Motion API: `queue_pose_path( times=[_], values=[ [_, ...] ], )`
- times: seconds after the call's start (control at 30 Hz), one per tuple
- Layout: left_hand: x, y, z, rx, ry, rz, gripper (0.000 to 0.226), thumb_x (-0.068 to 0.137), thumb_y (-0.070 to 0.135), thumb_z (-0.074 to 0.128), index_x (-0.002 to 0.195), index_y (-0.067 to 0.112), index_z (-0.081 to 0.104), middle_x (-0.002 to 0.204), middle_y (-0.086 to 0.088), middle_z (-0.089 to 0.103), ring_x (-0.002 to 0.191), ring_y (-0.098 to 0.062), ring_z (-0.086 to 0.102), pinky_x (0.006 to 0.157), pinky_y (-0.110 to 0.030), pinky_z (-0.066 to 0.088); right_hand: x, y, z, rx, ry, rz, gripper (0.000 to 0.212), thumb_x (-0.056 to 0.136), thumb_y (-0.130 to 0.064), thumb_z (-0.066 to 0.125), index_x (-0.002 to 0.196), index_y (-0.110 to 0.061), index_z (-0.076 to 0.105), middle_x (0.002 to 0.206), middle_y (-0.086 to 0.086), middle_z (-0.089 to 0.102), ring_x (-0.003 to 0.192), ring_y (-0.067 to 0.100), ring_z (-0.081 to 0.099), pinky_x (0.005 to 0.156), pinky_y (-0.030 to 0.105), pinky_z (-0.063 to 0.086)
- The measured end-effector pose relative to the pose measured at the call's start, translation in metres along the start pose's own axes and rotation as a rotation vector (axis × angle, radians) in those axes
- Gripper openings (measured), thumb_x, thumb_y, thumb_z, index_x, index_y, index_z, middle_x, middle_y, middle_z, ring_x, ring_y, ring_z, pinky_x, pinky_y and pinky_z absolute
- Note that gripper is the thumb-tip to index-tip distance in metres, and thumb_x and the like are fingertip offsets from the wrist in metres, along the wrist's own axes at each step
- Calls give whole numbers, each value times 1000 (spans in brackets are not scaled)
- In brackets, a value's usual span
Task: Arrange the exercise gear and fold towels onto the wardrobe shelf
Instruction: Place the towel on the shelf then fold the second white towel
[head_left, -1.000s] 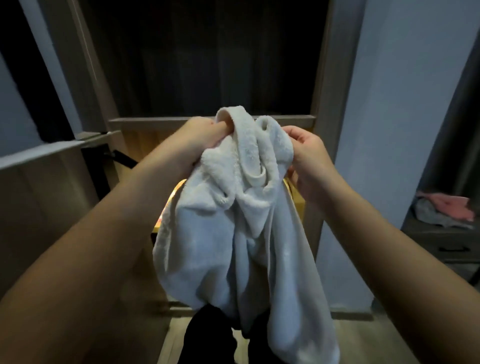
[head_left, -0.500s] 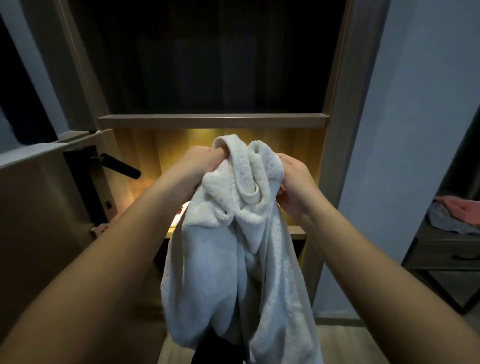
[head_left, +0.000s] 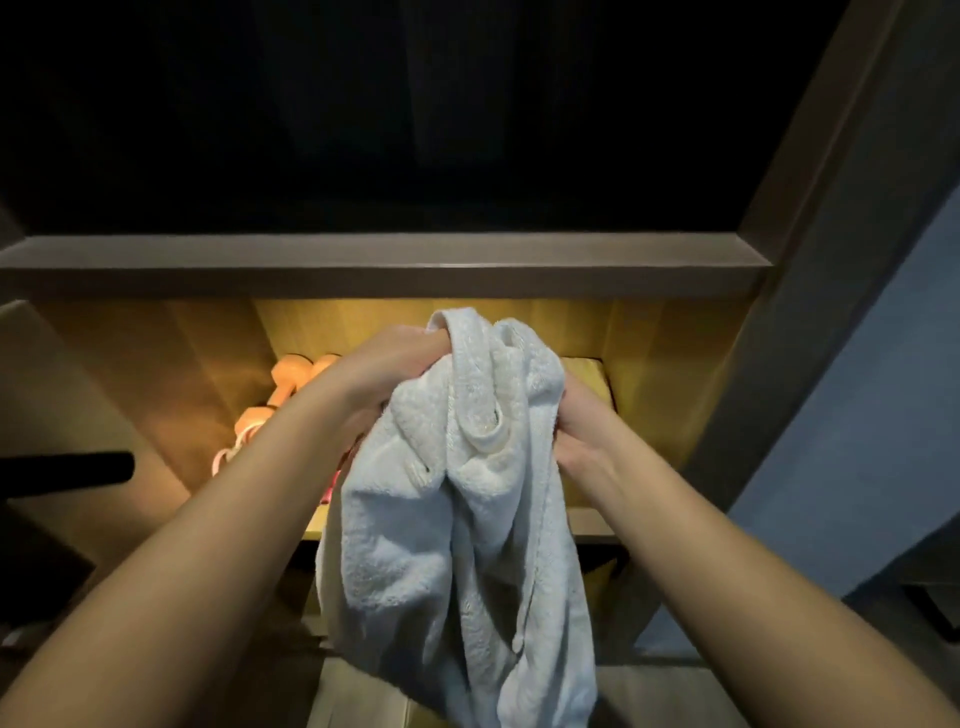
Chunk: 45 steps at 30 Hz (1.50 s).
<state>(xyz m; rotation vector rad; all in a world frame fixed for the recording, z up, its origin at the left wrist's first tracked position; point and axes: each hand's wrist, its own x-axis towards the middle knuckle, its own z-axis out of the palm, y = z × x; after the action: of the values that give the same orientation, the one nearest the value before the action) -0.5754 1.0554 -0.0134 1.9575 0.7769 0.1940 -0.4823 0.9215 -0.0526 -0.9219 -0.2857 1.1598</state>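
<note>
Nearest, two bare forearms reach in from the lower corners and meet at a bunched white towel (head_left: 457, 493). The towel hangs unfolded in front of the wardrobe, and its loose lower part drops past the front edge of the lit shelf (head_left: 592, 525) towards the floor. It is held in the air and does not lie on the shelf.

The left hand (head_left: 395, 369) is closed on the towel's upper left. Its fingers are curled tightly into the cloth, and a loop of the hem rises over the knuckles. The right hand (head_left: 582, 431) grips the bundle's right side a little lower. Its fingers are tucked into the folds and mostly hidden, so only the back of the hand and the wrist show plainly. The two hands sit close together with the gathered top of the towel between them.

Behind the left wrist, orange dumbbells (head_left: 291, 374) lie on the lit shelf towards its left side. A pink looped item (head_left: 223, 457) lies just in front of them, too blurred to identify. At the far left a black door handle (head_left: 67, 467) juts in.

Farther back, a thick shelf board (head_left: 384, 265) spans the wardrobe above the warm-lit compartment. The space above that board is too dark to read. A blue-grey wall (head_left: 883, 415) stands to the right.
</note>
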Motion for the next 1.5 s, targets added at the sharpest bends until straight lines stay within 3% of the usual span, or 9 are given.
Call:
queue_pose_path(
  times=[0.13,0.37,0.67,0.83,1.03,1.17,1.27,1.4,1.5],
  values=[
    [18,18,-11,-89,-57,-25,28,64,64,63,70,38,73,72,11,73,58,-3,68,42,-18,48,18,-21,2,99,92,23,17,92,-14,60,75,-12,57,74,4,50,67,14,50,65,26,47],
    [13,-9,-15,-191,-65,-15,35,71,56,65,72,23,75,75,6,75,62,-6,70,46,-19,50,19,-6,10,40,-60,-27,18,77,-16,66,60,-13,69,63,2,61,59,13,61,59,23,54],
    [-80,-8,-9,-141,46,49,38,92,49,56,85,13,66,56,9,69,45,-3,63,38,-16,43,-60,22,35,81,-124,-59,12,71,-19,71,69,-7,73,76,7,66,69,18,67,69,28,58],
    [-156,7,-14,-97,33,170,33,98,40,50,85,13,64,62,4,68,55,-8,63,53,-21,50,-123,22,57,134,-159,-57,27,64,-12,78,88,-2,72,89,12,68,87,23,65,102,37,48],
    [-195,-54,39,-494,-44,95,25,98,27,54,87,6,62,71,-3,72,63,-9,68,59,-23,54,-164,89,29,188,-202,111,26,75,-14,77,95,2,73,95,17,71,94,27,70,90,41,55],
    [-186,-133,95,-678,-162,-119,26,98,29,54,91,7,65,84,-10,71,82,-21,67,78,-34,52,-165,165,-23,333,-89,214,51,68,-4,85,114,5,68,121,19,64,120,29,58,109,43,41],
    [-183,-195,137,-623,-143,-305,33,96,36,58,91,4,67,78,-9,74,80,-22,69,69,-33,53,-160,222,-66,395,168,301,49,79,-13,76,126,-3,63,131,16,60,121,30,57,107,44,42],
    [-189,-265,180,-617,-133,-458,31,98,34,56,91,5,66,80,-11,72,76,-22,70,72,-34,55,-158,285,-114,402,376,332,24,86,-11,71,107,1,68,107,18,71,100,33,69,92,51,53],
    [-194,-297,194,-691,-70,-495,21,99,20,51,83,9,59,79,-8,63,68,-18,62,58,-26,51,-157,311,-133,333,473,351,31,91,-17,68,118,-2,64,115,18,69,111,34,63,100,51,47]
  ],
)
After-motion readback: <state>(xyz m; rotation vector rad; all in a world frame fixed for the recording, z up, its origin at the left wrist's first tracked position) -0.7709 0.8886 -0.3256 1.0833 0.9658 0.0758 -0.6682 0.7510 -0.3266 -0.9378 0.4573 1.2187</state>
